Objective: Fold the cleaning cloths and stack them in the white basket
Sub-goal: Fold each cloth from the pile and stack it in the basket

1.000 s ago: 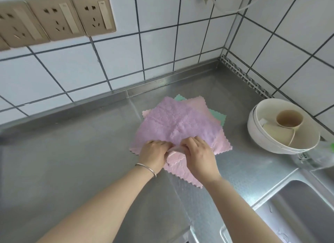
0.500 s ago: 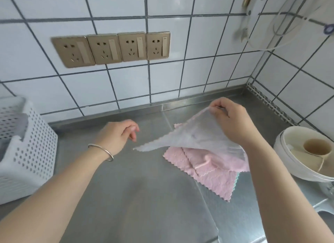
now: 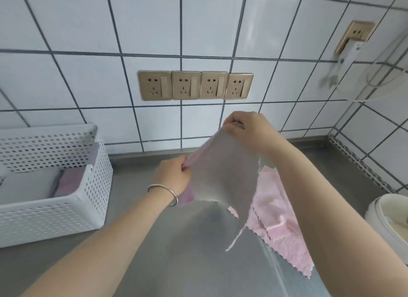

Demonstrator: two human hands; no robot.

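Observation:
A pale lilac cleaning cloth hangs in the air above the steel counter, stretched between both hands. My left hand pinches its near left corner. My right hand pinches the upper corner, higher and further back. Under the cloth a pink cloth lies flat on the counter, partly hidden by my right forearm. The white perforated basket stands at the left against the wall and holds folded cloths, grey and lilac.
The steel counter runs to a white tiled wall with a row of gold sockets. A stack of white bowls stands at the right edge. A plug and white cable hang on the right wall.
My right hand lifted the top lilac cloth off the pile, and my left hand, free half a second ago, now pinches its other corner. The view turned left and up.

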